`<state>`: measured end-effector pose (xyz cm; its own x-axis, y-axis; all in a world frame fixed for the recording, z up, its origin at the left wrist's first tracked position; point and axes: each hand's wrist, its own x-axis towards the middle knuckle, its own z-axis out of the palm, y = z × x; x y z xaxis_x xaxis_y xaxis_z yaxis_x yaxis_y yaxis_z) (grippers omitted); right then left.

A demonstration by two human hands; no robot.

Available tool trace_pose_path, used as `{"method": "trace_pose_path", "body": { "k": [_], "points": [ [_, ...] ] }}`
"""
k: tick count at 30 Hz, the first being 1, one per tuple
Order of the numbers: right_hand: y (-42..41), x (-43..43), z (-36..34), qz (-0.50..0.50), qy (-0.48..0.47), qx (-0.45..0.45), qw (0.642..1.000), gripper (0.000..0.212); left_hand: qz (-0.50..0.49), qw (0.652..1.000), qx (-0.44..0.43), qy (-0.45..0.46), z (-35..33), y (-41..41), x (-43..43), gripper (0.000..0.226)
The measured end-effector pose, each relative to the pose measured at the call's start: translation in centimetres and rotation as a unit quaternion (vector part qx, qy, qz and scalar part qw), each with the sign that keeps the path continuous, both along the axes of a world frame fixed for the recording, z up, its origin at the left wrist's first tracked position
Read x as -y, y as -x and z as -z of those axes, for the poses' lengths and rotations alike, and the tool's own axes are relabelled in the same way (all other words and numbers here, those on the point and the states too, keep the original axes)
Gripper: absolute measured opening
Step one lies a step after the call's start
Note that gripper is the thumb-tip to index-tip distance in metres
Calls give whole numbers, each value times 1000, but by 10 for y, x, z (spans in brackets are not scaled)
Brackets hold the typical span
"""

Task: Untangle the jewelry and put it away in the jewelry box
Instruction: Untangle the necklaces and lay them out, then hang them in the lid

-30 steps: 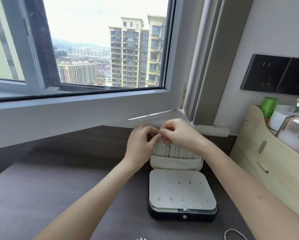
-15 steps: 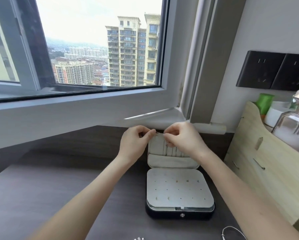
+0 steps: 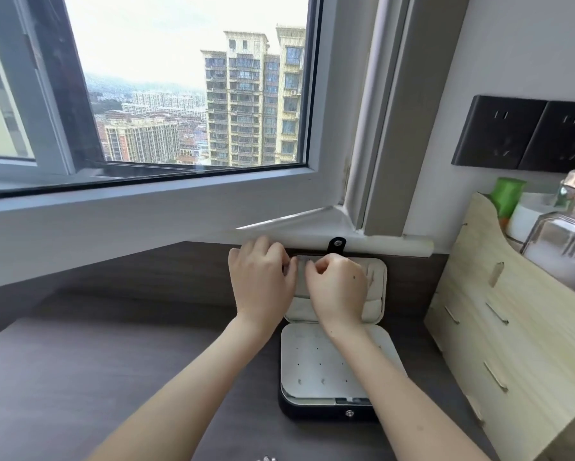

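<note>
Dark desk [image 3: 80, 377], open jewelry box [image 3: 312, 367]

I read this location as a private home, a room in a high-rise flat. At 11 o'clock a window [image 3: 179, 94] overlooks residential towers [image 3: 253, 101] and lower rooftops. A dark wood-grain desk [image 3: 80, 377] sits under the sill. Black wall sockets [image 3: 525, 134] are at 2 o'clock. At 3 o'clock a wooden organizer [image 3: 512, 311] holds a green-capped bottle [image 3: 507, 194] and a glass jar [image 3: 565, 237]. A jewelry box [image 3: 312, 371] lies open at 12 o'clock.
</note>
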<state>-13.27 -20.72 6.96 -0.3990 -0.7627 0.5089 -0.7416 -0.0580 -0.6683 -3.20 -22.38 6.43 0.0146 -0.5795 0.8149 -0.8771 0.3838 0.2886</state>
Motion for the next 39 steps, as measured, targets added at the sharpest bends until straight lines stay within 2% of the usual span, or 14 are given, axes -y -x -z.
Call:
{"method": "trace_pose_path", "body": {
  "k": [3,7,9,11,13,16,19,22,26,32,35,39],
  "points": [
    [-3,3,1,4,-4,18,1000,32,-35,999,22,-6,-1,2,-1,26],
    [-1,0,2,4,-38,-2,999,45,-60,997,46,-32,1,2,1,24],
    [4,-1,3,-16,-67,-17,998,34,-57,996,45,-47,3,0,1,25],
    [7,-4,1,-48,-65,-26,996,13,-31,998,16,-51,6,-1,0,25],
    [10,-8,-2,-77,-30,-17,996,17,12,996,-62,-68,9,-5,-2,21],
    [10,-10,-8,-123,36,-7,992,20,97,960,-183,-186,10,-11,-5,12],
    [9,-6,-11,-162,60,-6,985,22,162,918,-237,-274,12,-16,-7,21],
    [8,-5,-11,-192,64,0,979,25,197,884,-273,-325,15,-18,-7,28],
    [8,-8,-7,-203,55,-5,978,27,207,880,-257,-342,22,-15,-6,27],
    [10,-19,1,-179,41,-66,981,37,186,884,-283,-323,26,-5,-5,17],
    [12,-22,4,-173,12,-89,981,36,190,862,-322,-343,24,-4,-2,23],
    [16,-24,6,-166,-30,-92,981,35,213,804,-376,-408,19,-6,-1,28]
  ]
}}
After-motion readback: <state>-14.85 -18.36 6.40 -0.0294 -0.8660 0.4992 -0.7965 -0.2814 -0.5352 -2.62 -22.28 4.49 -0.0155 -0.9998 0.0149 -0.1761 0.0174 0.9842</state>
